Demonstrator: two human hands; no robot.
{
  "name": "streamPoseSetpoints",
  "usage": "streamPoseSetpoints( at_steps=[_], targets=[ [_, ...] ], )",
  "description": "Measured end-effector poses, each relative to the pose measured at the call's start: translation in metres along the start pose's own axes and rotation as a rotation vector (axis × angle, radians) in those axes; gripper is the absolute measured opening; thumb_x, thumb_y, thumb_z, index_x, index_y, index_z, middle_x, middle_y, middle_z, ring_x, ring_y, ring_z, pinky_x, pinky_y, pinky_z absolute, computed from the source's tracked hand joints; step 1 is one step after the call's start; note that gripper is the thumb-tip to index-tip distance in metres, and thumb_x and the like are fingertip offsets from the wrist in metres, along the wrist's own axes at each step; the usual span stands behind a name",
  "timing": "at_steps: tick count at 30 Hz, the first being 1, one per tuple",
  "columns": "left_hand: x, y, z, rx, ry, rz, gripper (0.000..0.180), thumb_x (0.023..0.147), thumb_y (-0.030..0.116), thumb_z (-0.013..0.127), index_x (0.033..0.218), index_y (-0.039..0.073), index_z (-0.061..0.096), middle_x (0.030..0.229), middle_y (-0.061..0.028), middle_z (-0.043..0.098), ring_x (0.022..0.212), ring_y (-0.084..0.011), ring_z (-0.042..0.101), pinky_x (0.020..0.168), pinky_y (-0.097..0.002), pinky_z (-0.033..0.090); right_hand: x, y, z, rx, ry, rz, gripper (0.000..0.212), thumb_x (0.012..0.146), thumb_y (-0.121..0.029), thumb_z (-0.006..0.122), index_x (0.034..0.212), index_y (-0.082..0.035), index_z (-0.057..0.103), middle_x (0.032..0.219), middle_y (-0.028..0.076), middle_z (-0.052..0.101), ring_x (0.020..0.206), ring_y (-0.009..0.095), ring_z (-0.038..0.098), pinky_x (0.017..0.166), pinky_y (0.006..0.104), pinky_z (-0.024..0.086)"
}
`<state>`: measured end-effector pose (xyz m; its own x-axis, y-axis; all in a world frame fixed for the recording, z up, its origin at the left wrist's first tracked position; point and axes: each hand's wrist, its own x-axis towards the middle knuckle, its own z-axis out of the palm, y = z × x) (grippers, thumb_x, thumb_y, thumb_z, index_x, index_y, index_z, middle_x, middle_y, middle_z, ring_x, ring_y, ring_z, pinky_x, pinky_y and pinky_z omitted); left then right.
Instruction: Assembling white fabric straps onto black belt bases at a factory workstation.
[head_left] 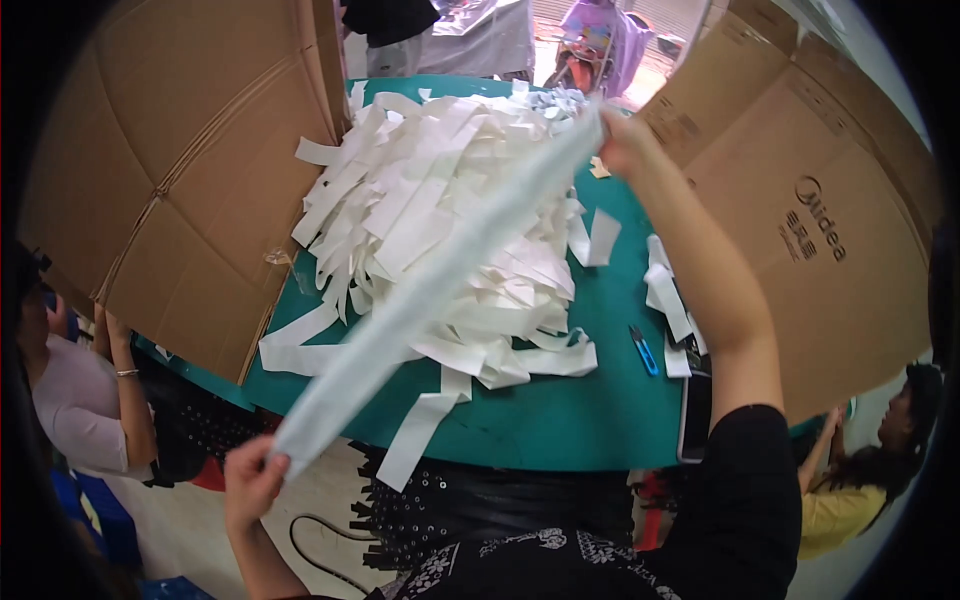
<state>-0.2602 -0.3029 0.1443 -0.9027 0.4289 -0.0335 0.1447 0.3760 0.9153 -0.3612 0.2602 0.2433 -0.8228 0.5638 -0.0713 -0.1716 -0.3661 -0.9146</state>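
Grips (255, 482) (628, 145) hold a strip (440, 275) over green tabletop (590, 420) between cartons (220, 130) (790, 210).

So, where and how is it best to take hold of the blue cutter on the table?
Probably by the blue handle of the cutter, pinched across its sides from above and slightly left: the handle end lies toward the person, the narrow dark tip points away, and white strips lie close on its right.

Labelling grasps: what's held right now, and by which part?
A long white strip, held out diagonally: left hand grips its lower end, right hand its upper end.
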Motion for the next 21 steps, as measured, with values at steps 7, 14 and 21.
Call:
streamPoseSetpoints(
  at_steps=[7, 14, 21],
  targets=[
    [0.162, -0.016, -0.019, -0.596, 0.315, 0.208, 0.018, 0.091, 0.022, 0.044, 0.096, 0.005, 0.049, 0.058, 0.0021, 0.042, 0.041, -0.0038, 0.034, 0.037, -0.017, 0.026, 0.175, 0.034, 0.182, -1.107, -0.196, -1.137, 0.034, 0.079, -0.014, 0.053, 0.112, -0.01, 0.045, 0.099, 0.015, 0.057, 0.087, 0.028, 0.058, 0.074, 0.0399, 0.046],
    [0.236, -0.032, -0.033, -0.389, 0.32, -0.031, 0.021, 0.088, 0.025, 0.05, 0.096, 0.006, 0.055, 0.061, 0.006, 0.044, 0.042, -0.0005, 0.034, 0.037, -0.0151, 0.027, 0.074, 0.255, 0.249, -1.797, -1.032, -1.168, 0.027, 0.083, -0.03, 0.044, 0.099, -0.014, 0.06, 0.109, 0.006, 0.055, 0.115, 0.028, 0.042, 0.098, 0.0481, 0.026],
    [0.234, -0.047, -0.028, -0.399, 0.239, -0.052, 0.021, 0.087, 0.024, 0.052, 0.096, 0.005, 0.055, 0.059, 0.0049, 0.045, 0.039, -0.0023, 0.035, 0.035, -0.0163, 0.026, 0.08, 0.279, 0.211, -2.211, -0.67, -0.477, 0.062, 0.077, -0.064, 0.033, 0.128, -0.03, 0.04, 0.137, 0.004, 0.032, 0.131, 0.035, 0.011, 0.093, 0.069, 0.001]
  ],
)
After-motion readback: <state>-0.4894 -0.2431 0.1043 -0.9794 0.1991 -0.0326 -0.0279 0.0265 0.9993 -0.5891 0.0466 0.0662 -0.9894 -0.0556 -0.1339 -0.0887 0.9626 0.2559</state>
